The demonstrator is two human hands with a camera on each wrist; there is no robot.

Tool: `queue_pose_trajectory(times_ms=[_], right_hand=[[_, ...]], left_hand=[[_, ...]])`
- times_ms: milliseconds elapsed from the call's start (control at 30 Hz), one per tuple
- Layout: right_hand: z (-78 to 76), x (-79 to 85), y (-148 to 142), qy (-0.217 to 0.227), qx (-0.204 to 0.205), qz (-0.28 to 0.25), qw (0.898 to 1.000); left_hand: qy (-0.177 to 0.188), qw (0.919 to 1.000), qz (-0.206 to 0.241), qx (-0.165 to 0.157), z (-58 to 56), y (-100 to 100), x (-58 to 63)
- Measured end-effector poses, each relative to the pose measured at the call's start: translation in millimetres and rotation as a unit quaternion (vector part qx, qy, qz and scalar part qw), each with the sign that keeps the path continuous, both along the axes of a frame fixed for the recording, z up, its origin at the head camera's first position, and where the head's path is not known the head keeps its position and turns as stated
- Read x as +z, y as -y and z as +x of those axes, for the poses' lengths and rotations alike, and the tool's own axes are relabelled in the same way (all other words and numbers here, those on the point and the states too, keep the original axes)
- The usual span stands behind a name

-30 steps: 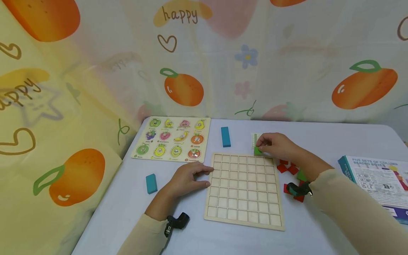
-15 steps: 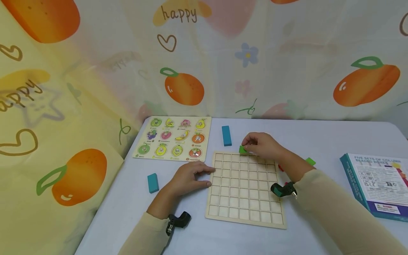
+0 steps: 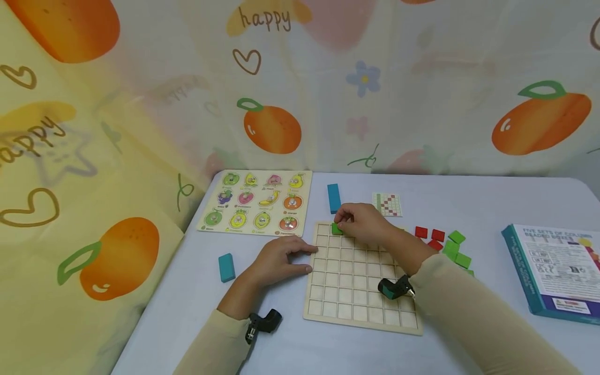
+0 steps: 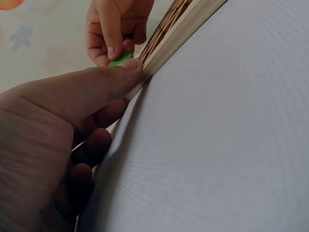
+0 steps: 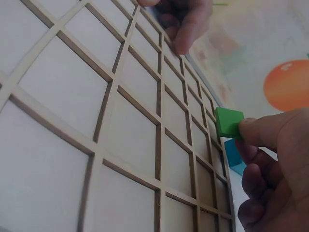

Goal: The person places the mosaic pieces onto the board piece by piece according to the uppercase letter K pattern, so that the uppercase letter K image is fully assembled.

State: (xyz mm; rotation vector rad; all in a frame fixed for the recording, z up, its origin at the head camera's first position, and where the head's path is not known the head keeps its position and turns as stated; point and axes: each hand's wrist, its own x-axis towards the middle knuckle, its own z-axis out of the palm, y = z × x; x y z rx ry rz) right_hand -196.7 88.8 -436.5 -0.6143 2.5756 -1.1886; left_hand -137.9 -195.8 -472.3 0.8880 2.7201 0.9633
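In the head view, my right hand (image 3: 364,224) pinches a green square tile (image 3: 335,229) between thumb and fingers, over the top-left cells of the wooden grid board (image 3: 344,295). The right wrist view shows the green tile (image 5: 228,123) tilted at the board's edge; whether it touches the frame I cannot tell. My left hand (image 3: 277,263) lies at the board's left side, with thumb and index finger spread apart and touching its edge. Part of the board is hidden under the right hand and forearm.
Red tiles (image 3: 438,235) and green tiles (image 3: 457,237) lie right of the board. Behind it are a small pattern card (image 3: 391,204) and a blue block (image 3: 334,198). Another blue block (image 3: 226,267), a fruit puzzle board (image 3: 255,202) and a box (image 3: 558,276) stand farther out.
My right hand has moved left along the board's far edge with the green tile, uncovering the pattern card and the loose tiles. My left hand has stayed at the board's left edge.
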Motion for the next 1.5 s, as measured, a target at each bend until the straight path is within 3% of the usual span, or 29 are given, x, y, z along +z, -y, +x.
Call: queue_pose_trajectory(times_ms=[200,933,1133,1333,1500], right_hand=[[1.6,-9.1,4.6,-0.007,-0.019,-0.006,1.0],[9.7,-21.9,9.4,-0.068,-0.02,0.052,0.996],[12.7,-21.7,10.0,-0.07,-0.038,0.056,0.995],[13.8,-20.7,6.2,-0.087,-0.021,0.053,0.995],[17.4,-17.3,1.4,-0.073,-0.023,0.037,0.996]], left_hand=[[0.0,1.0,-0.004,-0.001,1.9,0.0,0.1],[-0.006,0.9999,-0.007,-0.01,0.3,-1.6,2.0],[-0.009,0.9999,-0.006,-0.011,-1.5,-2.0,1.9],[-0.01,0.9999,-0.009,-0.008,-0.9,-2.0,2.0],[-0.006,0.9999,-0.007,-0.005,0.1,-2.0,2.7]])
